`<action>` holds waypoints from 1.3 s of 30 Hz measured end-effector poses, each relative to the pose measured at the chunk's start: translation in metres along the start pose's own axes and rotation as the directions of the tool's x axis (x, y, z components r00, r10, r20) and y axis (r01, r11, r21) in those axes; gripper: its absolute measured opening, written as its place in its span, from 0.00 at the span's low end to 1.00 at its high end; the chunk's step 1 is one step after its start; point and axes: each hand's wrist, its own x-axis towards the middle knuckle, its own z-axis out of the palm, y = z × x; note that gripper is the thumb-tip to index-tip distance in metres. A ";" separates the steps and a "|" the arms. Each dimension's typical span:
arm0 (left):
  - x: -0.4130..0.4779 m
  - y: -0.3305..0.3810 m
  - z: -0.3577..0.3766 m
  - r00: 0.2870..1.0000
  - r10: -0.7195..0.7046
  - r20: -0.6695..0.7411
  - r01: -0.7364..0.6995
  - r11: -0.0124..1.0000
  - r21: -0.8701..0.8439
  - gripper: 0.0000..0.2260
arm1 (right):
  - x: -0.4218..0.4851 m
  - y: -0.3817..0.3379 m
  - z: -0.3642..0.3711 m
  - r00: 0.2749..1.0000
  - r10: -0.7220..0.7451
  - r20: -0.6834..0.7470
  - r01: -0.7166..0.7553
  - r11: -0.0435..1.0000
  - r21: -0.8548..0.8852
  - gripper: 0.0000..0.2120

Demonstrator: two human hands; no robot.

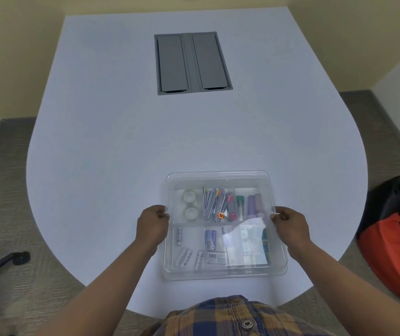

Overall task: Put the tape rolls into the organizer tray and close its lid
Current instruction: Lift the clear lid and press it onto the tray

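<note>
A person in a plaid shirt (230,316) grips a clear lid (218,177) over the organizer tray (225,275) at 6 o'clock on a white table (121,141), left hand (152,225) and right hand (291,226) pinching opposite edges. Two tape rolls (190,204) sit in the tray's far-left compartment (beside pens (218,202)). A grey cable hatch (192,63) lies at 12 o'clock.

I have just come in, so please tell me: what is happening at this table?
A person holds a clear lid over an organizer tray on a white table, left hand and right hand gripping its side edges. Two tape rolls already lie in the far-left compartment. Whether the lid is fully seated cannot be told.
</note>
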 end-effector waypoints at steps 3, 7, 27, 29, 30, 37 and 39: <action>0.007 0.004 -0.006 0.998 -0.024 0.050 0.027 0.998 -0.057 0.08 | 0.001 -0.002 0.000 1.000 0.026 0.005 -0.026 1.000 0.011 0.13; 0.004 -0.003 -0.011 0.996 -0.034 0.076 0.037 0.999 -0.037 0.12 | -0.005 0.003 -0.003 1.000 0.031 0.005 -0.030 0.999 -0.040 0.12; 0.004 0.001 -0.007 0.993 0.035 0.113 -0.055 0.981 0.184 0.26 | 0.001 -0.005 -0.008 0.995 0.061 0.075 -0.049 0.986 -0.156 0.15; 0.003 0.008 -0.004 0.959 0.227 0.171 -0.279 0.869 0.408 0.36 | 0.002 -0.015 -0.010 0.984 -0.137 0.110 0.168 0.920 -0.355 0.27; 0.004 0.011 -0.003 0.934 0.281 0.219 -0.355 0.798 0.488 0.39 | 0.004 -0.020 -0.011 0.954 -0.252 0.164 0.298 0.858 -0.418 0.31; 0.021 0.025 -0.008 0.779 0.078 0.622 -0.578 0.472 0.665 0.61 | 0.022 -0.045 -0.001 0.772 -0.239 0.588 0.630 0.408 -0.661 0.67; 0.023 0.025 -0.014 0.747 0.044 0.664 -0.617 0.418 0.666 0.71 | 0.024 -0.048 0.001 0.764 -0.183 0.619 0.642 0.306 -0.703 0.70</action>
